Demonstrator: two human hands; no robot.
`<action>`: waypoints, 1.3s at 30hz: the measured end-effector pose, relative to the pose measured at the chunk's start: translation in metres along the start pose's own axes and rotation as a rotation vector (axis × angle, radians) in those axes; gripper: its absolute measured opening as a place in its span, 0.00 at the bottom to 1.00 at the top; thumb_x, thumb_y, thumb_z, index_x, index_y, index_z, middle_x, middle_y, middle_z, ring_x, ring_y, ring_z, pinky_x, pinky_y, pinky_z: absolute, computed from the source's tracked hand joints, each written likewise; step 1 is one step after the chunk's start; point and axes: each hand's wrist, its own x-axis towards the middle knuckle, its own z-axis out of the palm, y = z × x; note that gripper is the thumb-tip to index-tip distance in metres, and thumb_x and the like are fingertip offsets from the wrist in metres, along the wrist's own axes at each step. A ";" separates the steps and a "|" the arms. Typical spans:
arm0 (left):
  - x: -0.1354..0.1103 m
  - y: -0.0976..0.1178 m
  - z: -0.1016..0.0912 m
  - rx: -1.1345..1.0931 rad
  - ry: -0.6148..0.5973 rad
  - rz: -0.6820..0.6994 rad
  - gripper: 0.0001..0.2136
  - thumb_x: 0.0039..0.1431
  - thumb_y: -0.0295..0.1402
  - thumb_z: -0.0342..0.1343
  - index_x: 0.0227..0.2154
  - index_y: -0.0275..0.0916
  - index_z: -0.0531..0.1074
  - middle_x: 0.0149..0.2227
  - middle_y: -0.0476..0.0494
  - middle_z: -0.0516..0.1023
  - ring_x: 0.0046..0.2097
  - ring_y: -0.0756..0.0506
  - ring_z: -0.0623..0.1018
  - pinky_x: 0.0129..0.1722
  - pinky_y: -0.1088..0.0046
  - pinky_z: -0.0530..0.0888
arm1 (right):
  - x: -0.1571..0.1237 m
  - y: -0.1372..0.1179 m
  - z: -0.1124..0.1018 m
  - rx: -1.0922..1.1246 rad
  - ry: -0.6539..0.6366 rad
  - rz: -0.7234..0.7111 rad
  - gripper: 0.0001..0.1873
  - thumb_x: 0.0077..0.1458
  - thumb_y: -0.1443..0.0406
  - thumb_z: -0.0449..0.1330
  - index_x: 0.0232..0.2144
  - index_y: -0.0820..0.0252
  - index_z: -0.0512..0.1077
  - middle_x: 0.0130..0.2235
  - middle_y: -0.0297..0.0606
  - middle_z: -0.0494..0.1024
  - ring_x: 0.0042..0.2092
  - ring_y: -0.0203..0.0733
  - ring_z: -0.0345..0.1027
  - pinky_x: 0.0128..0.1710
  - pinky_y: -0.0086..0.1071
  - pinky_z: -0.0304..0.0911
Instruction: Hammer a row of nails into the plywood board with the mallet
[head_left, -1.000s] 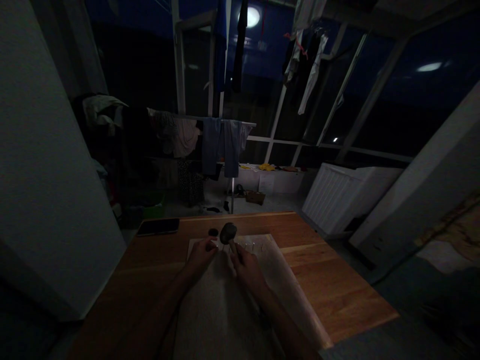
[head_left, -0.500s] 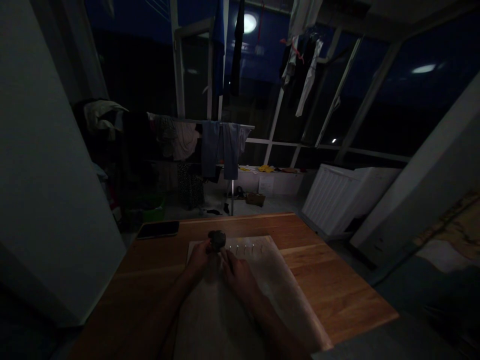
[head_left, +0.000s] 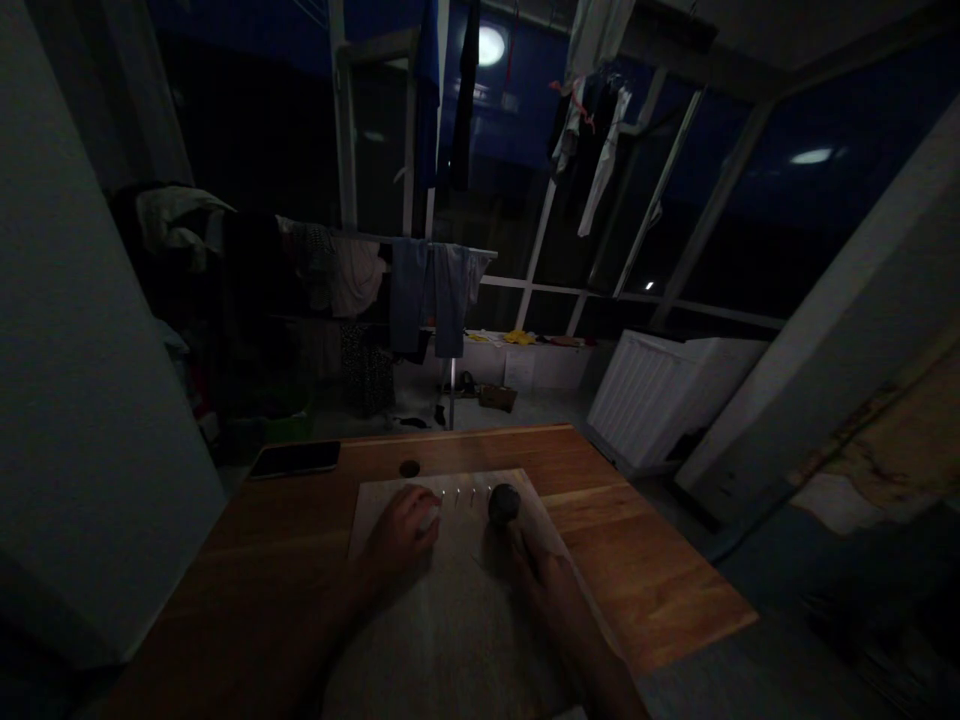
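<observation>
Nails [head_left: 458, 497] are set upright across the far end of the board [head_left: 450, 630], none seen flush (work judged partway). The hammer [head_left: 504, 506] is gripped by the closed right hand [head_left: 546, 578] at the row's right; the left hand [head_left: 399, 528] is curled at its left, contents not discernible.

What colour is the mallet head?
The mallet head looks dark grey, near black in this dim light; best seen in the head view.
</observation>
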 end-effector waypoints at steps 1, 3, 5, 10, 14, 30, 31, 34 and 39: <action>-0.002 0.012 0.006 0.024 -0.107 0.122 0.10 0.66 0.29 0.52 0.46 0.42 0.76 0.48 0.39 0.79 0.52 0.40 0.77 0.56 0.60 0.74 | -0.003 0.004 -0.001 -0.010 0.012 0.015 0.29 0.66 0.56 0.49 0.62 0.61 0.72 0.52 0.51 0.84 0.52 0.55 0.78 0.52 0.40 0.70; -0.004 0.034 0.022 0.081 -0.287 0.315 0.12 0.66 0.26 0.52 0.49 0.42 0.75 0.49 0.39 0.80 0.52 0.40 0.78 0.54 0.62 0.75 | -0.007 0.009 0.001 -0.012 0.048 0.034 0.29 0.66 0.58 0.47 0.63 0.61 0.71 0.55 0.51 0.82 0.53 0.54 0.78 0.53 0.40 0.69; -0.006 0.052 0.039 0.145 -0.341 0.420 0.12 0.65 0.24 0.53 0.48 0.42 0.75 0.47 0.39 0.81 0.49 0.41 0.79 0.52 0.63 0.75 | -0.009 0.010 0.005 -0.012 0.056 0.042 0.29 0.67 0.59 0.47 0.63 0.60 0.71 0.57 0.50 0.81 0.54 0.53 0.77 0.54 0.39 0.68; -0.009 0.069 0.052 0.356 -0.406 0.517 0.07 0.65 0.22 0.54 0.39 0.38 0.75 0.35 0.39 0.81 0.37 0.42 0.81 0.39 0.65 0.75 | -0.010 0.011 0.009 -0.047 0.010 0.087 0.28 0.69 0.57 0.45 0.62 0.60 0.72 0.54 0.50 0.83 0.53 0.51 0.78 0.52 0.37 0.68; -0.016 0.063 0.040 0.351 -0.386 0.493 0.08 0.64 0.21 0.55 0.37 0.39 0.75 0.34 0.39 0.81 0.38 0.41 0.80 0.43 0.64 0.75 | -0.009 0.016 0.012 -0.026 0.032 0.043 0.30 0.68 0.58 0.44 0.66 0.62 0.67 0.59 0.50 0.79 0.55 0.50 0.77 0.54 0.37 0.68; -0.005 -0.052 -0.017 -0.403 0.166 -0.478 0.12 0.54 0.37 0.56 0.36 0.39 0.81 0.42 0.41 0.86 0.47 0.39 0.82 0.53 0.59 0.77 | -0.010 0.008 0.003 -0.011 0.038 0.055 0.30 0.68 0.57 0.46 0.66 0.59 0.67 0.59 0.48 0.79 0.57 0.54 0.76 0.58 0.43 0.67; -0.007 -0.050 -0.016 -0.399 0.151 -0.462 0.13 0.54 0.38 0.56 0.37 0.39 0.82 0.43 0.41 0.86 0.47 0.39 0.82 0.53 0.59 0.77 | -0.011 0.007 0.003 -0.009 0.037 0.044 0.30 0.68 0.57 0.46 0.67 0.59 0.67 0.59 0.48 0.79 0.57 0.53 0.76 0.58 0.42 0.66; -0.008 -0.046 -0.014 -0.381 0.126 -0.448 0.13 0.55 0.38 0.55 0.37 0.39 0.82 0.42 0.40 0.86 0.47 0.39 0.83 0.52 0.60 0.77 | -0.011 0.006 0.002 -0.003 0.042 0.017 0.30 0.68 0.57 0.46 0.66 0.61 0.68 0.60 0.48 0.78 0.59 0.53 0.74 0.60 0.43 0.65; -0.009 -0.043 -0.019 -0.342 0.144 -0.461 0.13 0.56 0.37 0.54 0.38 0.38 0.82 0.43 0.40 0.86 0.47 0.39 0.83 0.53 0.60 0.77 | -0.010 0.010 0.003 0.018 0.036 0.027 0.31 0.67 0.56 0.47 0.66 0.62 0.67 0.63 0.47 0.75 0.63 0.53 0.70 0.64 0.45 0.62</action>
